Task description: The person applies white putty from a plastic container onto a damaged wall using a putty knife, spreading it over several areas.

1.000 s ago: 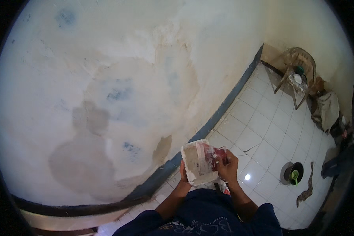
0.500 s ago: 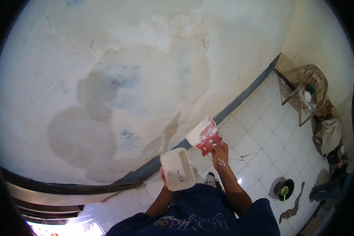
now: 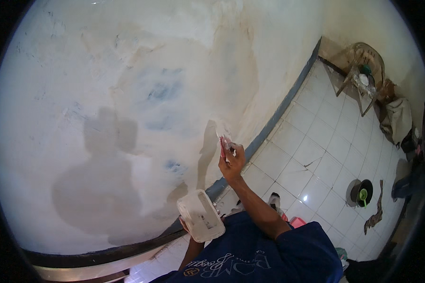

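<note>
The right hand is raised to the patchy white plastered wall, its fingers closed around the handle of a small red-handled putty scraper. The blade end sits right at the wall surface, just above the grey-blue skirting band; whether it actually touches I cannot tell. The left hand is held lower and nearer the body, gripping from beneath a white rectangular plastic tray smeared with filler; its fingers are mostly hidden behind the tray, so only the hold itself is clear. The tray is tilted, well apart from the wall.

To my eye this is the spreading step: filler carried on the blade is being laid on a bare spot low on the wall. The next move seems to call for a firm, flat drag of the blade along the plaster, then a return to the tray.

Far right, on the white tiled floor, stands a pale plastic chair, and nearer, a dark bucket.
</note>
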Motion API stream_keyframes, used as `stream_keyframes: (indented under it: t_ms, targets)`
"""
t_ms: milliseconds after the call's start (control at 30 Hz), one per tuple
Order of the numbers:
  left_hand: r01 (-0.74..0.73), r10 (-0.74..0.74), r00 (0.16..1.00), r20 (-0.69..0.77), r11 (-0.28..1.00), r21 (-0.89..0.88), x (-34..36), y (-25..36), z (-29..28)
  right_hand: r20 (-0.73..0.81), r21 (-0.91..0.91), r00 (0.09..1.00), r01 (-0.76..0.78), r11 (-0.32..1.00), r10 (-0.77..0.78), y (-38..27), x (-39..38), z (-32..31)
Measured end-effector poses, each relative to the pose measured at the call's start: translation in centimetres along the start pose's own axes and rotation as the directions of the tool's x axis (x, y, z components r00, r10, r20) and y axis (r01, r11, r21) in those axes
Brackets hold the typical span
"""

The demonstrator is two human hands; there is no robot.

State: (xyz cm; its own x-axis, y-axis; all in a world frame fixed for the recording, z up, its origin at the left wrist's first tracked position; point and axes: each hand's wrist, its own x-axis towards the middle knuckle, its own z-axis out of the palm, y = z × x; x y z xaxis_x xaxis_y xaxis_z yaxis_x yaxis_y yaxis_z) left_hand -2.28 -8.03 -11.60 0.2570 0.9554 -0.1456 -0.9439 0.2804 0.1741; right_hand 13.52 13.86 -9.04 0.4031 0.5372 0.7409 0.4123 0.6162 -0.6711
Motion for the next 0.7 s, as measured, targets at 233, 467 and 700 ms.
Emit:
stream_keyframes:
  t_ms: [233,467,700]
  targets:
    - [0.087,-0.085,0.996,0.042,0.995,-0.044,-2.2,3.8,-0.6,0.032,-0.015,0.999,0.036,0.999,-0.036,-2.0,-0.8,1.7]
    - [0.154,-0.134,0.98,0.143,0.979,-0.134,-2.0,3.9,0.1,0.142,-0.028,0.99,0.005,1.0,-0.001,-4.0,-2.6,1.6]
    - [0.223,-0.2,0.962,0.184,0.968,-0.115,-1.5,4.0,-0.3,0.258,-0.044,0.965,0.068,0.997,-0.055,-5.8,-4.7,0.5]
